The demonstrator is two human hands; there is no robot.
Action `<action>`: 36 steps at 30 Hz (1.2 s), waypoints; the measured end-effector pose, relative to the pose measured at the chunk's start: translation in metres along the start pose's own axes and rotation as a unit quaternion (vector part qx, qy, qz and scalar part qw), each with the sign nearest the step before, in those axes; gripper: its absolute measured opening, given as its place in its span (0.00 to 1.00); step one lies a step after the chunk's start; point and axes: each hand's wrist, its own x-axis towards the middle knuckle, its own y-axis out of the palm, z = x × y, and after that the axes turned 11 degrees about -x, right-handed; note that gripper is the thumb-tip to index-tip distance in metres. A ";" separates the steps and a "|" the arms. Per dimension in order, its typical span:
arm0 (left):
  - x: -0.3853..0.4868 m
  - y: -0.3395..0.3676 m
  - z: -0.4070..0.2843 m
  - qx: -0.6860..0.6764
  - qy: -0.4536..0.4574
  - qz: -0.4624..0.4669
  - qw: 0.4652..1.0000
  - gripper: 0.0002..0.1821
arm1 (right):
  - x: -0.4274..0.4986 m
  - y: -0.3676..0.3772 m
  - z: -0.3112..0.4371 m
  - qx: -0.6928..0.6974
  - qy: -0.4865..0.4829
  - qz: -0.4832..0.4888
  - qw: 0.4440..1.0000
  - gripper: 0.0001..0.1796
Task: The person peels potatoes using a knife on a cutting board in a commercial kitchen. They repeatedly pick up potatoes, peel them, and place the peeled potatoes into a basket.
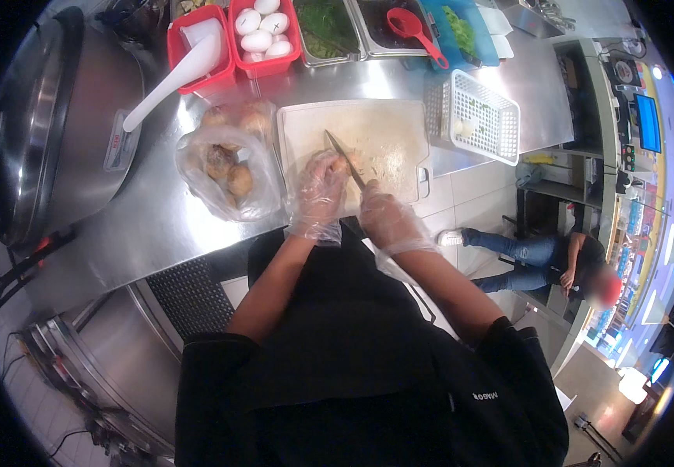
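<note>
My left hand [318, 185], in a clear plastic glove, holds a small round brownish food piece [340, 167] down on the white cutting board [308, 121]. My right hand [385, 213], gloved too, grips a kitchen knife [339, 150]. Its blade points away and to the left, lying against the right side of the food piece. How deep the edge sits cannot be seen. Small dark crumbs and wet marks are scattered on the board. Left of the board sits an open clear plastic bag [261, 198] with several round brown food pieces [239, 178] inside.
A white perforated basket [516, 125] holding pale bits stands right of the board. Behind are a red tub of eggs [273, 66], a white paddle [168, 82], steel pans of greens [328, 26] and a red ladle [405, 23]. A large cooker [100, 111] stands left. A person [582, 262] sits at right.
</note>
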 end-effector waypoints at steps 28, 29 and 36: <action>-0.013 -0.010 -0.012 0.168 -0.028 0.064 0.983 0.28 | -0.003 0.105 -0.062 -0.131 -0.153 -0.345 0.917 0.20; -0.015 -0.016 0.029 0.135 -0.020 0.064 0.989 0.29 | -0.001 0.108 -0.063 -0.096 -0.165 -0.345 0.919 0.18; 0.007 -0.017 0.028 0.061 -0.086 0.084 0.991 0.23 | -0.018 0.082 -0.063 0.086 -0.098 -0.234 0.963 0.11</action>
